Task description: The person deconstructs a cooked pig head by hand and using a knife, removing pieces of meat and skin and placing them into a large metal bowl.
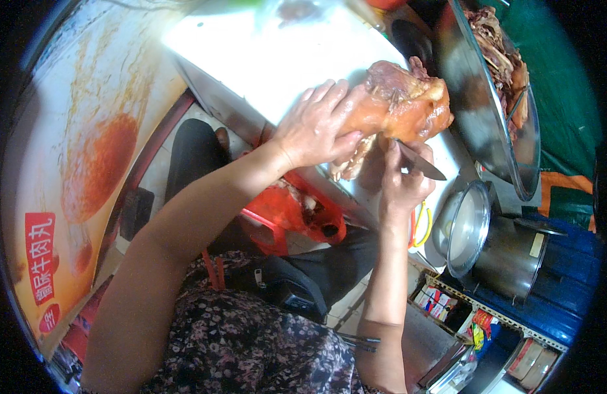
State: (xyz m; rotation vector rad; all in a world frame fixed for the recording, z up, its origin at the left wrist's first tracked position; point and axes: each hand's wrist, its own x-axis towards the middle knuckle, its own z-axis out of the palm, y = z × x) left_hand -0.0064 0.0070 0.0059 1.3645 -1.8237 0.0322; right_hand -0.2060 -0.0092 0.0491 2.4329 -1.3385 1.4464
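Note:
A large piece of brown-skinned meat [412, 108], cooked-looking and glossy, lies on a white tabletop [251, 65] washed out by glare. My left hand [316, 125] grips its left end, thumb on the near side and fingers stretched over the far side. At the near edge of the meat, my right hand [408, 177] is closed around a knife [422, 161]. The dark blade points down to the right, and its other end is hidden by the fingers. Below the meat, a pale ridged part [348, 163] of it shows.
A metal basin [523, 177] with meat and bones [500, 59] stands at the far right. Nearer are a steel bowl [471, 226] with whitish contents and a large pot [510, 262]. A red plastic bag [290, 217] hangs below the table's near edge. Yellow-handled scissors [423, 226] lie by my right wrist.

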